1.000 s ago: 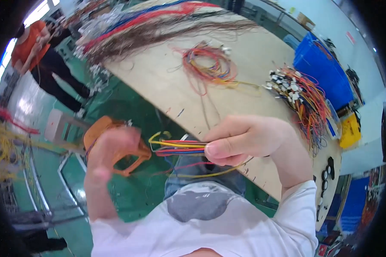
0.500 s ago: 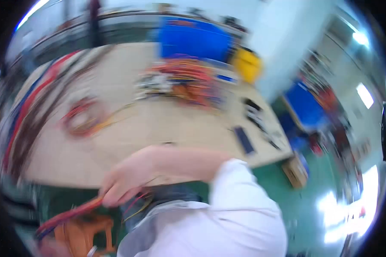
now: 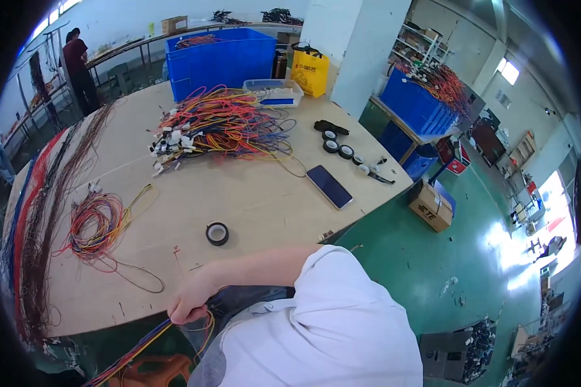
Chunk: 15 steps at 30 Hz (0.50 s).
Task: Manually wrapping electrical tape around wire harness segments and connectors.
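Observation:
My right hand (image 3: 192, 298) is closed around a bundle of coloured wires (image 3: 139, 348) at the front edge of the table. Blue, red and yellow strands run from the fist down to the lower left, and a few loop out on its other side. My left hand is out of the picture. Nearby on the tabletop lies a roll of black tape (image 3: 217, 233). Left of it rests a coiled wire harness (image 3: 97, 222) with white connectors. Farther back spreads a big heap of wire harnesses (image 3: 226, 122), red, yellow and blue, with white connectors at its left end.
Long wires (image 3: 36, 226) line the table's left side. A blue bin (image 3: 223, 61), clear tray (image 3: 274, 90) and yellow bag (image 3: 310, 71) stand at the back. A phone (image 3: 329, 187) and tape rolls (image 3: 346, 151) lie right. An orange stool (image 3: 155, 374) is below; a person (image 3: 76, 68) stands far left.
The view has shifted and sharpened from a blur. My right hand still grips the wire bundle, now near the table's edge. A blurred patch, possibly my left hand, has left the lower left corner.

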Tool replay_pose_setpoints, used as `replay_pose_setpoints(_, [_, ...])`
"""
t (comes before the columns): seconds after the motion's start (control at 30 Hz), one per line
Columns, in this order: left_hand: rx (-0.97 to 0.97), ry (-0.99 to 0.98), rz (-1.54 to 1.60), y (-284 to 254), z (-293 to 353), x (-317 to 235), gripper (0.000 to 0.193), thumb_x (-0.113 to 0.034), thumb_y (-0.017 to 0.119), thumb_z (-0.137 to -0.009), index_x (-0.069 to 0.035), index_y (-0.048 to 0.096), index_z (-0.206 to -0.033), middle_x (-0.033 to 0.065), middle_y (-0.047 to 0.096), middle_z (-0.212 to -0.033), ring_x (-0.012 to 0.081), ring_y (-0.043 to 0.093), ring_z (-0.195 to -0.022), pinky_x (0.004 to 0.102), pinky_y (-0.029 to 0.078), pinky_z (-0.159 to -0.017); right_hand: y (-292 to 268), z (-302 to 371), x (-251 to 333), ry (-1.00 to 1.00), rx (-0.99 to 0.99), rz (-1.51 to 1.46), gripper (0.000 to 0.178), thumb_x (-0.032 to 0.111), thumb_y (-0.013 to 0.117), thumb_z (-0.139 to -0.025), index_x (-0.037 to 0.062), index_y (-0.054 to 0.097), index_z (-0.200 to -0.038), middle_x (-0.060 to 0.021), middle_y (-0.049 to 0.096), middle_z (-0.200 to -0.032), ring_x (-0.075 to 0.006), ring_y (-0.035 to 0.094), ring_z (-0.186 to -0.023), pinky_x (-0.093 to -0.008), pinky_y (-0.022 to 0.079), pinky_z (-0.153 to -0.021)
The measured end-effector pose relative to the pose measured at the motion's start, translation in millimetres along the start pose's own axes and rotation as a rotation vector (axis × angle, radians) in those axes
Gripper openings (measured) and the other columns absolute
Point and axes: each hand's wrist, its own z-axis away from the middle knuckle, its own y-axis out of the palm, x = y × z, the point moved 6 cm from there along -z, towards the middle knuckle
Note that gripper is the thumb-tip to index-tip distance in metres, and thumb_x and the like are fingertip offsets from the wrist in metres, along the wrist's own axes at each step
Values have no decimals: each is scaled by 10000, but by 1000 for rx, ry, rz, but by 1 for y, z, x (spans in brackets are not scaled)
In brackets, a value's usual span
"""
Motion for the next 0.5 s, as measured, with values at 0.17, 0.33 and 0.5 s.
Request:
replay_pose_setpoints(0.17, [-213, 5, 20, -52, 18, 11, 274, -277, 377, -863, -29, 485, -820, 37, 499, -708, 98, 461, -651, 241, 383, -534, -2, -24, -4, -131, 127, -33, 260, 236, 406, -850, 74, 443, -651, 22, 399, -513, -68, 375, -445, -209, 321, -434])
replay_pose_setpoints(0.33, [-511, -16, 77, -124, 66, 9, 288, -285, 371, -868, -25, 495, -862, 50, 521, -741, 106, 484, -684, 246, 407, -559, 17, -64, -7, -26, -12, 734, 239, 208, 445, -819, 18, 548, -717, -91, 521, -601, -206, 519, -563, -320, 412, -510])
replay_pose_setpoints(0.5, [-508, 2, 94, -112, 81, -8, 307, -294, 365, -874, -22, 504, -903, 63, 543, -774, 114, 507, -717, 251, 430, -584, 66, -90, 26, -122, 137, 1179, 249, 185, 458, -771, -27, 586, -746, -209, 569, -732, -352, 553, -732, -426, 429, -635])
